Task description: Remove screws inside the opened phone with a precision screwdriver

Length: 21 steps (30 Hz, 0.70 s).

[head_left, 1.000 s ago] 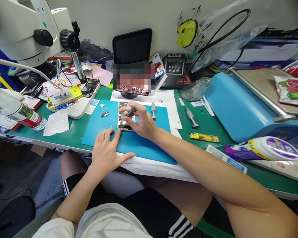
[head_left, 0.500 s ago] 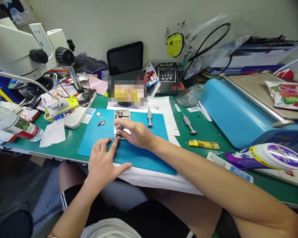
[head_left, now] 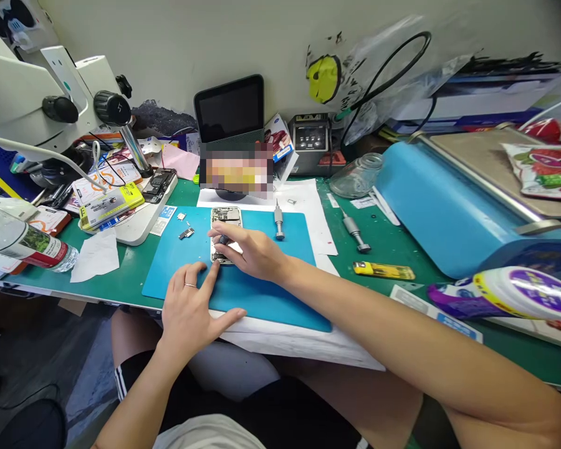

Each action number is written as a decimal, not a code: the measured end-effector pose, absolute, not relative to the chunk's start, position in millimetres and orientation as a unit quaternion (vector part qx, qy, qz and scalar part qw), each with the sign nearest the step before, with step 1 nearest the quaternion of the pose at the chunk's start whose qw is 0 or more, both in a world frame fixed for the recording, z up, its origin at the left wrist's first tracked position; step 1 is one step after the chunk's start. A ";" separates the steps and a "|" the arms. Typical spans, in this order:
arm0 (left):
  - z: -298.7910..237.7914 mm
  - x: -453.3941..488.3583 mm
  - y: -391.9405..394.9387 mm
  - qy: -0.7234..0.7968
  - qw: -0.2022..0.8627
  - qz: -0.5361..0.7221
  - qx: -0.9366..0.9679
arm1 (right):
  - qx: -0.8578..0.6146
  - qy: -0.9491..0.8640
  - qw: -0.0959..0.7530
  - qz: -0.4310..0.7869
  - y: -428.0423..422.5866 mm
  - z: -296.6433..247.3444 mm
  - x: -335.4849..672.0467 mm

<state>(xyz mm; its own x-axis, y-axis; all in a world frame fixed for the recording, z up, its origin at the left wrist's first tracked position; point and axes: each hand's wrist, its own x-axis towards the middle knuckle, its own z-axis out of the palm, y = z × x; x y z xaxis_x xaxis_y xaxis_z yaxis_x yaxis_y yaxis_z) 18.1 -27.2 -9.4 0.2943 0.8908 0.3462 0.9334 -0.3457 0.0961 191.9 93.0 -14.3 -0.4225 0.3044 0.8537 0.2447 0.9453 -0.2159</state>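
Two hands attend an opened phone (head_left: pixel 227 216) on a blue mat (head_left: pixel 271 305). The right hand (head_left: pixel 251 249) pinches a dark tool (head_left: pixel 223 239), shifted since a second ago toward the phone's lower left, suggesting work there; the left hand (head_left: pixel 187 310), spread, grips nothing, one fingertip at the near edge.

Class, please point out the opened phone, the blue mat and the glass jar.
Opened phone (head_left: pixel 227 215): head view, upper part of its exposed inside.
Blue mat (head_left: pixel 266 304): head view, bare stretch near its front edge.
Glass jar (head_left: pixel 354 178): head view, middle of its clear body.
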 end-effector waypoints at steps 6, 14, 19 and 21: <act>-9.3 17.6 -27.6 -0.568 0.062 -0.174 -0.802 | -0.163 -0.846 0.506 0.035 93.4 -15.3 191.1; -9.3 18.5 -27.0 -0.570 0.057 -0.171 -0.802 | -0.151 -0.844 0.514 0.041 92.9 -16.4 191.5; -8.1 18.7 -26.6 -0.571 0.053 -0.162 -0.803 | -0.153 -0.835 0.525 0.068 93.9 -18.2 191.6; -7.5 18.9 -26.2 -0.571 0.049 -0.160 -0.803 | -0.149 -0.831 0.530 0.085 94.2 -17.5 193.5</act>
<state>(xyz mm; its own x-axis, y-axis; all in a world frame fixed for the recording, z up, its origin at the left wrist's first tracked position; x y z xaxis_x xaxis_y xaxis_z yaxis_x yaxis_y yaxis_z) 18.9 -26.2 -7.5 0.2959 0.9026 0.3127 0.9339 -0.3422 0.1040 193.5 94.2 -17.5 -0.3944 0.3373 0.8548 0.1573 0.9412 -0.2989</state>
